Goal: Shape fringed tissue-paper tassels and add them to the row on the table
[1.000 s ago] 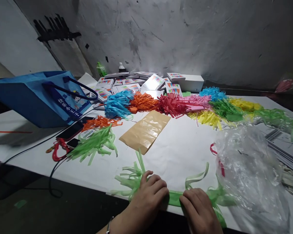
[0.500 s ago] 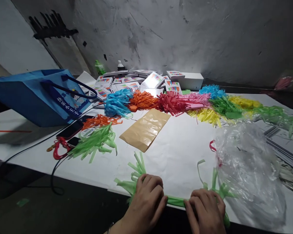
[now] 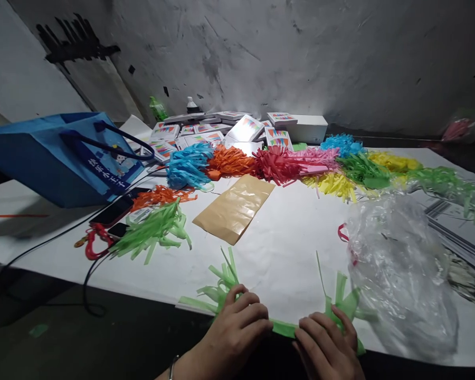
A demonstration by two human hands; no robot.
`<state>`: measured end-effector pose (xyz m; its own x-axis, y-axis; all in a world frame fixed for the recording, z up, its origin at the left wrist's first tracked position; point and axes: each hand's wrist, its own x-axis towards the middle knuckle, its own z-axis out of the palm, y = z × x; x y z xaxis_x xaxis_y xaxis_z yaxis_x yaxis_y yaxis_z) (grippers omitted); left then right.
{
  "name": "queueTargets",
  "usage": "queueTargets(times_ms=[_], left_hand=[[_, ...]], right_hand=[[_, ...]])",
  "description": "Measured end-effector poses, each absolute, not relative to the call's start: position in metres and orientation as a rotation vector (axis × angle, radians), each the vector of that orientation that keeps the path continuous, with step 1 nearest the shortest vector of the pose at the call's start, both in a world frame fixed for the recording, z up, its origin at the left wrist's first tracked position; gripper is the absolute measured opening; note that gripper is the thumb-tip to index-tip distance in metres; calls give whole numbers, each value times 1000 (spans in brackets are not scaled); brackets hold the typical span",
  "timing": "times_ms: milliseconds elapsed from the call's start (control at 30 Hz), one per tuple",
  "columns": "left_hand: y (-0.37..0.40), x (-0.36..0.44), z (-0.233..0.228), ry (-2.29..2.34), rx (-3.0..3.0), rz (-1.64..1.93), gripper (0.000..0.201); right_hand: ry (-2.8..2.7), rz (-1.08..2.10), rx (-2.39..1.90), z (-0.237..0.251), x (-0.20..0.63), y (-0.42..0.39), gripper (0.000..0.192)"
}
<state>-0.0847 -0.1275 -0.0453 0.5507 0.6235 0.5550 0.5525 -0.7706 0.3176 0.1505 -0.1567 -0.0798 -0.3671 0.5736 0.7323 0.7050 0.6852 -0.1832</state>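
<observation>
A light green tissue paper tassel point(image 3: 284, 328) lies along the table's front edge, its cut strips fanning out at both ends. My left hand point(image 3: 241, 327) is closed over its left part, fingers bent and pressed on the rolled middle. On the right part, my right hand point(image 3: 328, 343) grips it with the fingers curled over it and the index finger raised. A short green band shows between the two hands. Thumbs and palms are mostly hidden. Just ahead lies a brown paper envelope point(image 3: 234, 208).
Bunches of blue, orange, red point(image 3: 275, 164), pink, yellow and green tassels line the table's back. Behind them are several small printed boxes point(image 3: 245, 129). A blue bag point(image 3: 63, 163), phone point(image 3: 114, 211) and cable stand left; a crumpled clear plastic bag point(image 3: 399, 279) lies right.
Both hands stay on the green tassel. The fingers have shifted slightly, my right index finger has lifted, and the strips at both ends have moved. The view has tilted a little.
</observation>
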Motion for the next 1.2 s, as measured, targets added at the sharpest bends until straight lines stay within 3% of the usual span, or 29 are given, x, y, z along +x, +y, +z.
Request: queueTargets(times_ms=[133,367,533,667,800,967,1100,1200], left_hand=[[-130,-80,-43,1075,2531,1048,19],[-131,-72,-23,1353,2307,690,13],[-126,-68,-22,1351,2302,537,13],[-132,-70,-27,1315,2297,637,16],[-152,-78,-23,1194,2207,701,16],[-169,-81,-8,1021,1767,682,19],[-166,-66,-4,841,1214,477,46],[-168,-54,-9,752,1094,508,52]], right_hand=[[-1932,-48,-1116,-77,139,-162,15],[-1750,5,-1390,-75,123,-162,16],[-1850,3,-1221,-73,117,-157,23],[-1916,-127,-1118,-75,119,-158,20],[-1960,-239,-1016,-69,125,-166,28],[-1738,-427,-964,-54,119,-183,31],[-1753,-393,-922,-39,128,-191,33],[-1898,-254,-847,-31,145,-193,22]])
